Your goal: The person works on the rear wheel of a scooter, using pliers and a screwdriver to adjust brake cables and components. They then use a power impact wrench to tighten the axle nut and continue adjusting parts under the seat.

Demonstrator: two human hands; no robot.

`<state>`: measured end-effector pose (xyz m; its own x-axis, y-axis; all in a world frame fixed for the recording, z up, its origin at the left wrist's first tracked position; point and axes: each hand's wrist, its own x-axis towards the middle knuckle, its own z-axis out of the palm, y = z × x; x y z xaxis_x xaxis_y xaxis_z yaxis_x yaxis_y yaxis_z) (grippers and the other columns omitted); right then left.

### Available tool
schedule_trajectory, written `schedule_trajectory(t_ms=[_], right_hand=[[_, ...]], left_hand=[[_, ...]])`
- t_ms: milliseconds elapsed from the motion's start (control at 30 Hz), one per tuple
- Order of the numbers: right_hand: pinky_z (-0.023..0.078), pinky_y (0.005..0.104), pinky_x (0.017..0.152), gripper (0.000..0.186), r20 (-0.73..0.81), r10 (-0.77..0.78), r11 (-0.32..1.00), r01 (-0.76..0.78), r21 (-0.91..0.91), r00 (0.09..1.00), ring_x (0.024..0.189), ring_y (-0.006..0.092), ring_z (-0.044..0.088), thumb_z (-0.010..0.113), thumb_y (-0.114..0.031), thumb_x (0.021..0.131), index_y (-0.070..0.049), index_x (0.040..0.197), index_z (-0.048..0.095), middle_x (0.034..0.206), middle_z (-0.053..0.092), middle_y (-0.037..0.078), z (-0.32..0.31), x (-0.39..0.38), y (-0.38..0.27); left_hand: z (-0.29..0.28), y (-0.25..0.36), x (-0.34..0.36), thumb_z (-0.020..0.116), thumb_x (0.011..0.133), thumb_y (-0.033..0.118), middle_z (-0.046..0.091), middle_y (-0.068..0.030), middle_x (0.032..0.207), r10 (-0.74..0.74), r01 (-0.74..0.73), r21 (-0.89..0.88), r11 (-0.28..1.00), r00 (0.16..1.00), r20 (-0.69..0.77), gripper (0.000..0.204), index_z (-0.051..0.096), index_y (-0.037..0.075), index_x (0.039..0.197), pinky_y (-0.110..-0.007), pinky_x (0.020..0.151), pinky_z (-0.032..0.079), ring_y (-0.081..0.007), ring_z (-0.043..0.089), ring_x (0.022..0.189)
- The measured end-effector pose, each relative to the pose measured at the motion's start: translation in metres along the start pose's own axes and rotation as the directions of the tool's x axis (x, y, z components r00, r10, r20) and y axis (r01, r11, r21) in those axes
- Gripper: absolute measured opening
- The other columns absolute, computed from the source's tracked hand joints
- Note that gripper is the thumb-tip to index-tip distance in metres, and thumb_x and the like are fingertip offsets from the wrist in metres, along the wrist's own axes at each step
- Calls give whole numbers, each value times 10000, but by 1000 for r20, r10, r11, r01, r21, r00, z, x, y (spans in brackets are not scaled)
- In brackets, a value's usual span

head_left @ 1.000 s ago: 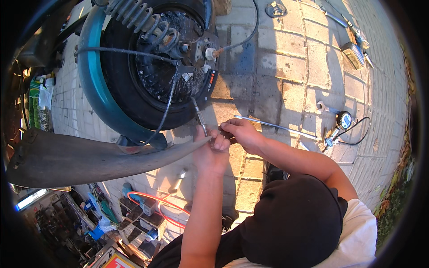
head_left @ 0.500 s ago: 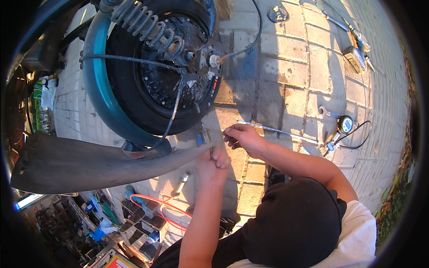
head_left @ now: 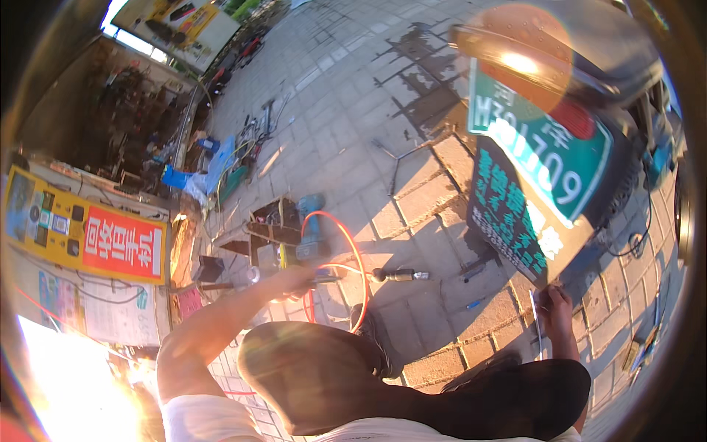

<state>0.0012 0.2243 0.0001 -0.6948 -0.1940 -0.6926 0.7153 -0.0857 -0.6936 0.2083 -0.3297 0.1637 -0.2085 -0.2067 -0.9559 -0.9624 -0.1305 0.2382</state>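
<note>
My left hand (head_left: 296,281) reaches out over the paving to a dark tool (head_left: 325,278) lying by a loop of orange hose (head_left: 359,258). Sun glare washes over the hand, so its grip is unclear. My right hand (head_left: 557,303) is closed around a thin grey cable (head_left: 537,328) that hangs down beside it, just below the scooter's black mudguard flap (head_left: 508,217) with its green plate (head_left: 545,144). My dark-trousered knees (head_left: 324,376) fill the lower middle.
A metal air tool (head_left: 399,275) lies on the paving bricks right of the hose. A blue machine (head_left: 311,221) and a cluttered toolbox (head_left: 269,225) stand beyond it. A yellow and red sign (head_left: 88,232) and shop clutter line the left. Small parts (head_left: 638,352) lie at lower right.
The view has swung away from the wheel and shock absorber to the scooter's rear plate and the tools. My left hand left the cable and reached toward the hose; my right hand still holds the cable.
</note>
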Motion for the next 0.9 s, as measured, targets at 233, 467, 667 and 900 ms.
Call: schedule_trajectory(t_ms=[233,467,667,900], right_hand=[[412,247,561,250,59,-225,726,208,-656,973,657,82,527,568,-278,906,-40,981,585,769,580,10,-17,-2,-84],[474,341,647,271,361,-169,-69,355,-932,917,768,260,624,603,-102,801,-4,1053,617,924,661,178,33,-49,-126],[482,321,673,311,296,-30,19,296,-955,955,812,209,621,592,-48,762,-15,1069,632,971,668,116,81,-74,-130],[482,332,701,349,369,-59,-59,366,-929,927,886,233,620,644,-120,766,-54,1108,619,1065,648,123,79,-53,-131]], left_hand=[[-69,-193,81,390,925,359,268,59,473,-53,-436,-655,617,807,-588,306,480,111,771,-254,323,172,-78,202,329],[-123,-247,173,451,927,280,469,-27,597,9,-658,-526,539,629,-777,233,540,65,913,-322,418,366,-173,478,492],[-161,-189,197,456,914,232,609,-263,855,293,-287,199,937,337,-895,290,519,-30,1023,-496,788,469,-441,588,912],[-151,-158,196,489,883,177,604,-280,1024,278,-509,55,859,374,-885,295,533,-23,1095,-477,831,454,-440,571,971]])
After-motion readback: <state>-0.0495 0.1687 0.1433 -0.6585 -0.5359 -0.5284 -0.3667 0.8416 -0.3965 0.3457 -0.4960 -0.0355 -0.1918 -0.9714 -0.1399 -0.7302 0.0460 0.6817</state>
